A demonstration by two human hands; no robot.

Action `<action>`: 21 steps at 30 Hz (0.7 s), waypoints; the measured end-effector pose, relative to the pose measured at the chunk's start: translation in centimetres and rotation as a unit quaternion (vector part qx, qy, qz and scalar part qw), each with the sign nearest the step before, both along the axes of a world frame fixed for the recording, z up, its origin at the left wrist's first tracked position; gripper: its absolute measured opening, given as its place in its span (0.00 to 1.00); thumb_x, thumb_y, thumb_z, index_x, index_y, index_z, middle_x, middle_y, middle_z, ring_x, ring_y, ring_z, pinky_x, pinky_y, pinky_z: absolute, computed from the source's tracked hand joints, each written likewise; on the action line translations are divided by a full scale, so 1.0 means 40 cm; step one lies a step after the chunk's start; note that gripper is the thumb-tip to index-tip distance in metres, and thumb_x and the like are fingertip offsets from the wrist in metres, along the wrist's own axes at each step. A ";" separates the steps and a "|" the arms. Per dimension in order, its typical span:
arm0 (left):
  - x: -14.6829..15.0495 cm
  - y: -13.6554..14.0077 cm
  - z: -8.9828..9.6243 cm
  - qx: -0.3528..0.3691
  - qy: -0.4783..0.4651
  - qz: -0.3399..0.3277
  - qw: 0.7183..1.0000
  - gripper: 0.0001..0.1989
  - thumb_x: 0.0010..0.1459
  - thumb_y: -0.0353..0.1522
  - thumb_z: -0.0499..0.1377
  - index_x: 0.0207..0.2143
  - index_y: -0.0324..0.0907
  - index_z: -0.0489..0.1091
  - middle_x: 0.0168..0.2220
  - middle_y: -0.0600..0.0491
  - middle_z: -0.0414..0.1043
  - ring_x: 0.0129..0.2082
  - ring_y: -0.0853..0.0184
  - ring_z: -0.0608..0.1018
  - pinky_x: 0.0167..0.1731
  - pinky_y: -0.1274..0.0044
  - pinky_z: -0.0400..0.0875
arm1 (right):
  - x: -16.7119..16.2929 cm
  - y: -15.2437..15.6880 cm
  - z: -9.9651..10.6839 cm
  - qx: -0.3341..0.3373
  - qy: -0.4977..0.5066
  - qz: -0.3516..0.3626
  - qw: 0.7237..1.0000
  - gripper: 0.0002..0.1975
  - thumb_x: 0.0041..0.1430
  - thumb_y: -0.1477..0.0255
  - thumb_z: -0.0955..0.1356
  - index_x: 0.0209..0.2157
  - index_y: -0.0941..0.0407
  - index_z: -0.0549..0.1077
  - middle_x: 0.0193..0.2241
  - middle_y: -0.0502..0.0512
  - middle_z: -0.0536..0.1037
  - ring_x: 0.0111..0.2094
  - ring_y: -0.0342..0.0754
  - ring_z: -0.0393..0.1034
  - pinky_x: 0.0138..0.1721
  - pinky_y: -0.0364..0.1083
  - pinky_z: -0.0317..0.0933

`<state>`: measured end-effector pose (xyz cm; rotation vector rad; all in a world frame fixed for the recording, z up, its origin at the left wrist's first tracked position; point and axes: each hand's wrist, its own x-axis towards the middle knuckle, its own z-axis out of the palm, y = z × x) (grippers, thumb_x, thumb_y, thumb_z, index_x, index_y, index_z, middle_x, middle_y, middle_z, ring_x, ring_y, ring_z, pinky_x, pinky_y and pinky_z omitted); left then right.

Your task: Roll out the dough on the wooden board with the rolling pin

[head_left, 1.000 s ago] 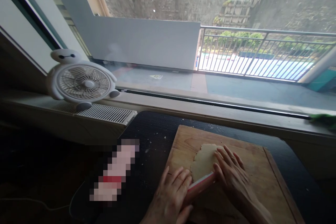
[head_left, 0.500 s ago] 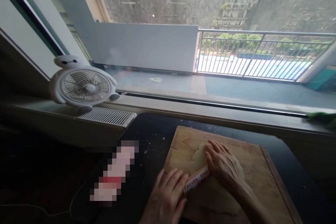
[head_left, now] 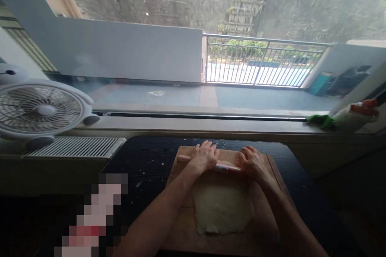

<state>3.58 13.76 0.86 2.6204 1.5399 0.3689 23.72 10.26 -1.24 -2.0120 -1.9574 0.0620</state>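
A rolling pin (head_left: 224, 168) with a printed label around its middle lies across the far part of a pale sheet of dough (head_left: 223, 204). My left hand (head_left: 206, 155) is curled over the pin left of the label, and the pin's bare wooden end sticks out beyond it. To the right of the label, my right hand (head_left: 251, 160) presses on the pin, its fingers bent over the top and covering that end. Beneath the dough is a wooden cutting board (head_left: 267, 221). The dough is flat, roughly square, with a ragged near edge; its far edge is partly hidden.
The board rests on a dark table (head_left: 138, 164) scattered with white crumbs. A blurred-out item (head_left: 96, 213) lies at the table's left. Beyond are a white fan (head_left: 45, 108), a window sill (head_left: 193, 123), a green cloth (head_left: 321, 120) and a spray bottle (head_left: 356, 116).
Both hands and the pin have moved to the far end of the dough. The pin has swung from a slant to nearly crosswise. My view has turned right.
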 end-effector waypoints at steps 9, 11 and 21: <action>-0.070 -0.152 -0.035 0.050 0.008 -0.077 0.996 0.26 0.61 0.44 0.46 0.57 0.42 0.59 0.58 0.47 0.60 0.59 0.57 0.59 0.57 0.60 0.49 | -0.031 -0.171 -0.037 0.063 0.004 0.084 0.994 0.14 0.61 0.69 0.57 0.42 0.51 0.71 0.50 0.52 0.69 0.58 0.52 0.53 0.57 0.53 0.46; -0.043 -0.095 -0.033 0.059 0.006 -0.048 0.997 0.22 0.62 0.43 0.44 0.52 0.42 0.65 0.55 0.46 0.63 0.57 0.57 0.60 0.57 0.60 0.49 | -0.025 -0.111 -0.028 0.047 0.005 0.059 0.997 0.15 0.61 0.69 0.56 0.40 0.52 0.72 0.48 0.53 0.70 0.55 0.51 0.56 0.56 0.52 0.47; 0.011 0.011 -0.022 0.020 0.012 -0.005 1.000 0.19 0.64 0.39 0.42 0.43 0.43 0.70 0.46 0.49 0.71 0.50 0.60 0.67 0.52 0.60 0.54 | -0.019 -0.008 0.003 0.011 0.004 0.042 0.999 0.14 0.62 0.71 0.56 0.40 0.54 0.71 0.45 0.55 0.71 0.51 0.49 0.60 0.53 0.47 0.50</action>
